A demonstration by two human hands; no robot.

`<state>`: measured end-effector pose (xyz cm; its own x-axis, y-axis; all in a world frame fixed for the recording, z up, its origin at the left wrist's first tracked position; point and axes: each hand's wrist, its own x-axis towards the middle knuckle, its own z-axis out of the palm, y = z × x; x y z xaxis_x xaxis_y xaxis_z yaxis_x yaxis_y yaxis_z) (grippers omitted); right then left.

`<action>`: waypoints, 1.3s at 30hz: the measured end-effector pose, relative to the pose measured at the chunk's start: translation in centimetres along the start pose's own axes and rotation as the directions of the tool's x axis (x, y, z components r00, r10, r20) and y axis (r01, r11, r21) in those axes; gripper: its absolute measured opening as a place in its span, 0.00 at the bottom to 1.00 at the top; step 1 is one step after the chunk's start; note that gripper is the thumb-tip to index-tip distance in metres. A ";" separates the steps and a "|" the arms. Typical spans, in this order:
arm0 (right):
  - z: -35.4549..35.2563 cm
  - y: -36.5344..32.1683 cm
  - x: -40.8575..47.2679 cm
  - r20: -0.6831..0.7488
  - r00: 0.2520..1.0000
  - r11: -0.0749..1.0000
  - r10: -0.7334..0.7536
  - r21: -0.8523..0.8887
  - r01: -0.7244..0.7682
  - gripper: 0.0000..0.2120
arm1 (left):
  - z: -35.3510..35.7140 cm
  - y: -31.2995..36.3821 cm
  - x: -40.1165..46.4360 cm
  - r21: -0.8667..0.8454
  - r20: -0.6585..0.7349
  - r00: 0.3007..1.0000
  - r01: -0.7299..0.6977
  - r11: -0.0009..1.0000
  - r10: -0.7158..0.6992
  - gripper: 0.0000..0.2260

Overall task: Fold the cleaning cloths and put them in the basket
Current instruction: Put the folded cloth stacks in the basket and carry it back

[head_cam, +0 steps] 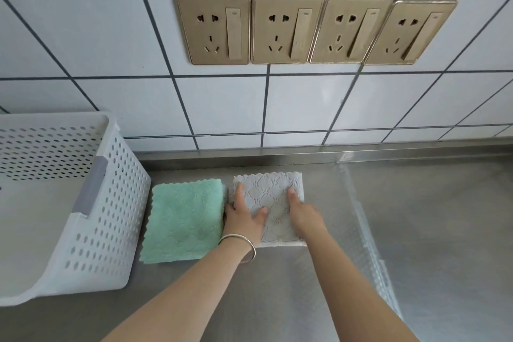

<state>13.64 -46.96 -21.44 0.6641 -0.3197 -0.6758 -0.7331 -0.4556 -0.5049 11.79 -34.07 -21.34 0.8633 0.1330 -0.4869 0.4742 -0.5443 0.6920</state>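
Two hands lie flat on the grey cloth [273,197], and we find neither one gripping it. The left hand [244,218] presses the cloth's 9 o'clock edge with fingers straight and spread, thumb out toward 3 o'clock. The right hand [301,211] presses near the 3 o'clock edge; its fingers look extended, though we cannot see all of them. A bangle [240,247] sits on the left wrist.

We note the grey cloth is a neat folded rectangle on the steel counter [416,230], a white layer showing along its 6 o'clock edge. Just beside it at 9 o'clock lies the green cloth [184,218], also folded flat, untouched by either hand as far as we can tell. Further toward 9 o'clock stands the white perforated basket [116,203], close to the green cloth; we see no cloth in the part of it that is in view. Four sockets [313,28] sit on the tiled wall at 12 o'clock.

We judge the step in hand to be smoothing the grey cloth's last fold. Folding appears done or nearly so; loading the basket is not yet begun. The next move calls for a pinch under one folded edge, or a stack of both cloths, then a lift toward 9 o'clock over the basket's rim without letting the layers slide apart.
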 end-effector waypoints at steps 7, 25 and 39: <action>-1.5 2.0 -2.1 0.108 0.993 0.962 0.051 0.262 -0.078 0.38 | -0.8 1.3 -2.1 -0.064 0.063 0.998 -0.027 0.998 0.031 0.34; 3.3 -15.8 -25.8 -0.101 0.735 0.677 -0.670 0.323 0.661 0.16 | -28.3 1.8 -13.7 -0.095 -0.434 0.778 -0.541 0.836 0.454 0.32; 26.4 -24.2 -20.3 0.627 0.773 0.993 -0.096 0.119 0.027 0.11 | -44.1 -16.0 -1.9 0.238 -0.057 0.998 0.005 0.971 0.009 0.39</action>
<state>14.01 -7.52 -9.69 0.4919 0.3179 -0.8105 -0.7269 -0.3625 -0.5833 10.21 10.98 -7.99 0.8759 0.1750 -0.4496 0.4236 -0.7252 0.5429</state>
